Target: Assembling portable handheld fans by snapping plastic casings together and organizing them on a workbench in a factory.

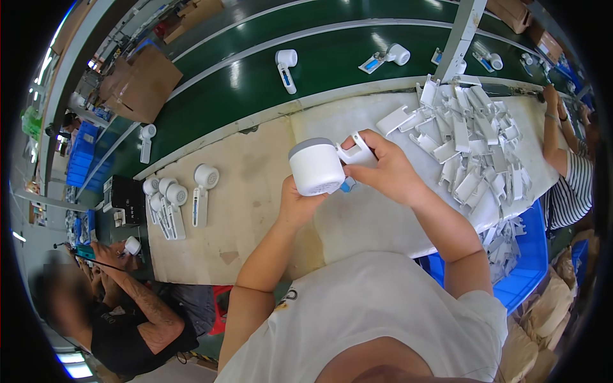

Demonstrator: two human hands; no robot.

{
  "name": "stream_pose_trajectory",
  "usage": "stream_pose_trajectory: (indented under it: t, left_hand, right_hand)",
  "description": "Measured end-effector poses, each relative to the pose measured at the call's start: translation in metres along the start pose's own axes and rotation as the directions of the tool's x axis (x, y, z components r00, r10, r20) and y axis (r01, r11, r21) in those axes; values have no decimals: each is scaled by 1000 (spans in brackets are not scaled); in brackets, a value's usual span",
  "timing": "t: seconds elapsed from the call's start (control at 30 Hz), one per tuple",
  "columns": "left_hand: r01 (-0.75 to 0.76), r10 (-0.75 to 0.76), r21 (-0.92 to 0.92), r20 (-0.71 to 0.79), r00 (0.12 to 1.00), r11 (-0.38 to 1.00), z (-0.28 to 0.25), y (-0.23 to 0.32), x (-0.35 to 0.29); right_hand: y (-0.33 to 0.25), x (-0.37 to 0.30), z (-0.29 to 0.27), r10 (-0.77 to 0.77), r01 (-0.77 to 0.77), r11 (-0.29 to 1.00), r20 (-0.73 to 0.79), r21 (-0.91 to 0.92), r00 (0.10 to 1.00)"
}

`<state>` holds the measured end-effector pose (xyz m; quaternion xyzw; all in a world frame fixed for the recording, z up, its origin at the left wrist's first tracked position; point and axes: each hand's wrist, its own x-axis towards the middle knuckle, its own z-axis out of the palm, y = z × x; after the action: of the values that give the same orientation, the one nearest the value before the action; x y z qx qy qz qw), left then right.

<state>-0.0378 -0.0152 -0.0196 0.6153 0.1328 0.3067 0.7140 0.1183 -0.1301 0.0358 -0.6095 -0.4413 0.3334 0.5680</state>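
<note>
My left hand (297, 203) is closed under a white handheld device (316, 167) with a thick round head, a grey rim and a slotted grille facing me. Its handle is mostly hidden; a bit of blue shows below my right fingers. My right hand (389, 171) pinches a white plastic handle cover (359, 153) beside the head, at the handle's place. Whether the cover touches the device I cannot tell. Right of my hands lies a heap of similar white covers (469, 137). At the table's left, several round-headed devices (167, 203) lie together, with one more (203, 185) beside them.
Beyond the worktable (255, 166) runs a green conveyor belt (236, 70) carrying spaced-out devices. A blue bin (527, 255) with white parts stands at the table's near right. Co-workers sit left (143, 325) and right (568, 185). A metal post (461, 38) rises behind the heap.
</note>
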Motion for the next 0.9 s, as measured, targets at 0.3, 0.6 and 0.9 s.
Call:
stream_pose_trajectory:
  t: [0.3, 0.6, 0.9]
  left_hand:
    - [13, -22, -193, -46, 999, 981, -4, -5, 11]
    - [35, -91, -500, -87, 992, 865, -3, -10, 11]
    - [-85, -62, -448, -303, 951, 890, 22, -18, -4]
  right_hand:
    - [6, 10, 13, -233, 183, 918, -106, -352, 967]
    - [-9, -5, 13, 3, 26, 847, 53, -531, 999]
    - [3, 13, 32, -344, 366, 701, 159, -612, 925]
